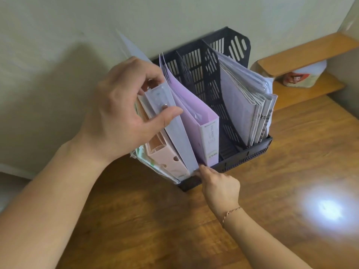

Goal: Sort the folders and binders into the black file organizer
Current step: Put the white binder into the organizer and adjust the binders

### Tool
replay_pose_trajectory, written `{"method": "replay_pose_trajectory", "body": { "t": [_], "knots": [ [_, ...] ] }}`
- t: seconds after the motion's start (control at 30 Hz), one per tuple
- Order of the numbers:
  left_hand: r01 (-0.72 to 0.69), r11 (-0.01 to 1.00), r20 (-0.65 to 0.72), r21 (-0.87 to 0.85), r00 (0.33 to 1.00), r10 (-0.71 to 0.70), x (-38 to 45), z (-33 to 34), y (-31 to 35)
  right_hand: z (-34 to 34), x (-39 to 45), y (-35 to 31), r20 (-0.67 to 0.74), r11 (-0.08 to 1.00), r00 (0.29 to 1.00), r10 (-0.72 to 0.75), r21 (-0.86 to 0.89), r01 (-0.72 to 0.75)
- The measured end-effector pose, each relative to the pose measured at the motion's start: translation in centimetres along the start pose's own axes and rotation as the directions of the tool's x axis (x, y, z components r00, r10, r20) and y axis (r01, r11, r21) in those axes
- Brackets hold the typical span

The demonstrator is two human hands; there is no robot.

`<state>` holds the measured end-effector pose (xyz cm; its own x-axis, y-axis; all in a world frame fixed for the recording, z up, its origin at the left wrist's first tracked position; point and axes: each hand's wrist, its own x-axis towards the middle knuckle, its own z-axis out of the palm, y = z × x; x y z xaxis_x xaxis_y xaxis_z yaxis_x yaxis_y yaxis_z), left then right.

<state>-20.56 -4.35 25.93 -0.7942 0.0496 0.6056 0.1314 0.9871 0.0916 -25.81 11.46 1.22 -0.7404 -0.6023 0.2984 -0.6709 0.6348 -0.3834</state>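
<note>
The black file organizer stands on the wooden desk against the wall. Its left slot holds a pale grey-lilac binder, a pink binder and a clear plastic sleeve. A purple folder stands beside them. The middle slot is bare, and the right slot holds a stack of paper folders. My left hand grips the top of the grey-lilac binder. My right hand touches that binder's bottom front corner with its fingertips.
The wooden desk spreads in front, with a bright light glare at the right. A wooden shelf stands to the right of the organizer, with a white printed container under it. The wall is directly behind.
</note>
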Motion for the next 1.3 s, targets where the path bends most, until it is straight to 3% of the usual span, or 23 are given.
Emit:
{"method": "replay_pose_trajectory", "body": {
  "t": [0.23,0.37,0.53,0.63,0.8,0.97,1.1,1.2,1.3],
  "knots": [
    [0.023,0.999,0.072,-0.024,0.997,-0.021,-0.1,0.0,0.0,0.0,1.0,1.7,0.013,0.958,0.972,-0.235,-0.164,0.234],
    [0.022,1.000,0.063,-0.018,0.998,-0.021,-0.3,0.2,-0.1,-0.1,0.8,2.5,0.052,0.943,0.954,-0.296,-0.147,0.300],
    [0.087,0.996,0.043,-0.019,0.995,-0.086,-0.5,0.0,0.2,-0.6,1.2,2.0,-0.048,0.962,0.961,-0.274,-0.025,0.273],
    [0.188,0.982,0.062,0.004,0.980,-0.188,-0.5,0.3,0.8,-0.8,1.3,1.3,-0.008,0.969,0.971,-0.239,0.058,0.239],
    [0.265,0.955,0.215,0.132,0.933,-0.288,-0.7,1.5,2.5,-0.8,1.6,0.2,0.044,0.985,0.989,-0.144,0.098,0.139],
    [0.306,0.924,0.266,0.228,0.894,-0.362,0.0,1.6,2.9,-0.9,2.0,0.6,0.065,0.979,0.986,-0.153,0.146,0.143],
    [0.243,0.923,0.433,0.298,0.827,-0.357,0.4,1.5,2.7,-0.1,1.7,1.0,0.211,0.978,0.967,-0.140,0.184,0.101],
    [0.182,0.919,0.492,0.351,0.799,-0.346,0.1,1.8,2.4,0.4,1.3,1.4,0.229,0.976,0.964,-0.133,0.198,0.087],
    [0.256,0.917,0.534,0.306,0.751,-0.388,0.1,2.2,2.4,0.7,1.6,1.7,0.240,0.970,0.960,-0.141,0.228,0.085]
  ]
}}
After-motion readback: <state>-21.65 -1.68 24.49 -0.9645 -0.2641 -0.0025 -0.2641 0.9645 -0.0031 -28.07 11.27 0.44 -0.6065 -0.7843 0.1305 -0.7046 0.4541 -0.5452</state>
